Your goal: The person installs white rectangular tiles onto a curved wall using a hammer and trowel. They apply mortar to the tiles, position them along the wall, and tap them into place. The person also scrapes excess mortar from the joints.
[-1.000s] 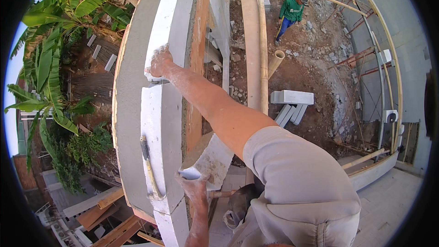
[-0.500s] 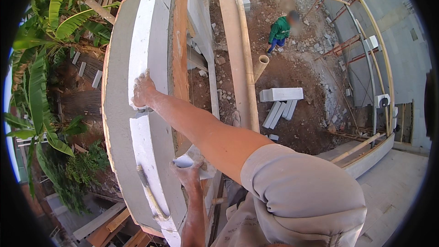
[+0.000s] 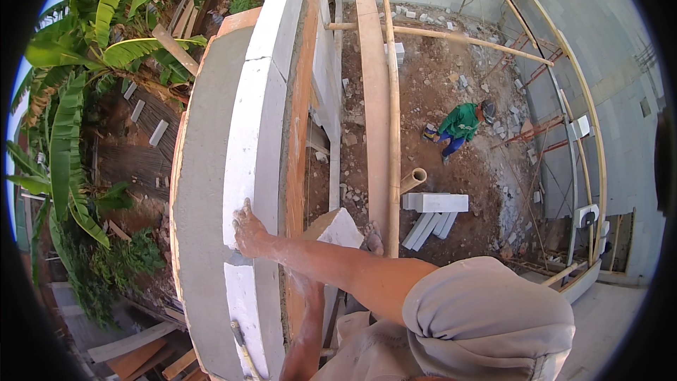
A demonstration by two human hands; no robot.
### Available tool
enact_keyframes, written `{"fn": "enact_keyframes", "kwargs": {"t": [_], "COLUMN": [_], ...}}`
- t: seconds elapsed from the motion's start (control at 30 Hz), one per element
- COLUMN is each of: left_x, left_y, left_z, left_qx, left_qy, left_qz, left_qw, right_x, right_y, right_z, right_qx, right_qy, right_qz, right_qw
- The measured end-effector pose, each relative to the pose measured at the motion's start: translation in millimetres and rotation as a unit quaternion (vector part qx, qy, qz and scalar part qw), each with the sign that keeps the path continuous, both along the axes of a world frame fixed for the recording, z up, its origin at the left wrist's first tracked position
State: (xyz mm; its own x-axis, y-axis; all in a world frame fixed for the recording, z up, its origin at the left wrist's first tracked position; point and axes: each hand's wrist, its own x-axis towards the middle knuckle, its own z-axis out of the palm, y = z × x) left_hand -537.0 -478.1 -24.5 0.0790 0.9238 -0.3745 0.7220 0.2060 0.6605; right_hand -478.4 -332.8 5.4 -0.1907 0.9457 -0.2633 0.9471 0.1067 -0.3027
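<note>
My right hand [image 3: 248,231] grips the top of a white block [image 3: 247,162] on the wall, at a joint above another block [image 3: 243,293]. My left hand [image 3: 307,283] is mostly hidden behind my right forearm, its fingers out of sight. Just beyond that forearm shows a rough, broken block piece [image 3: 331,226]. A long-handled tool [image 3: 241,342] lies along the lower block. Grey mortar coats the ledge [image 3: 204,169] left of the blocks, and an orange board [image 3: 302,148] runs along their right.
A bare foot [image 3: 372,238] is on the plank [image 3: 374,134], beside bamboo poles [image 3: 392,134]. On the rubble ground below, a co-worker in green [image 3: 458,123] bends near stacked blocks [image 3: 434,203]. Banana plants [image 3: 67,141] grow at the left; scaffolding [image 3: 575,169] lines the right wall.
My view has shifted, so the wall shows farther along. My left hand has passed behind my right forearm, and the rough piece now shows above it. The co-worker below has bent over.
</note>
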Motion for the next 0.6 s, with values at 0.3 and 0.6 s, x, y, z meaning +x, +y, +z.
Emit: {"fn": "enact_keyframes", "kwargs": {"t": [0.3,0.6], "left_x": [70,119], "left_y": [43,84], "left_z": [5,-1], "left_qx": [-0.01,-0.005], "left_qy": [0.026,0.021], "left_qz": [-0.035,-0.03], "left_qw": [0.999,0.999], "right_x": [5,17], "right_y": [10,17], "right_z": [-12,0], "right_qx": [-0.005,-0.02], "right_qy": [0.037,0.053], "right_qz": [0.016,0.039], "right_qw": [0.999,0.998]}}
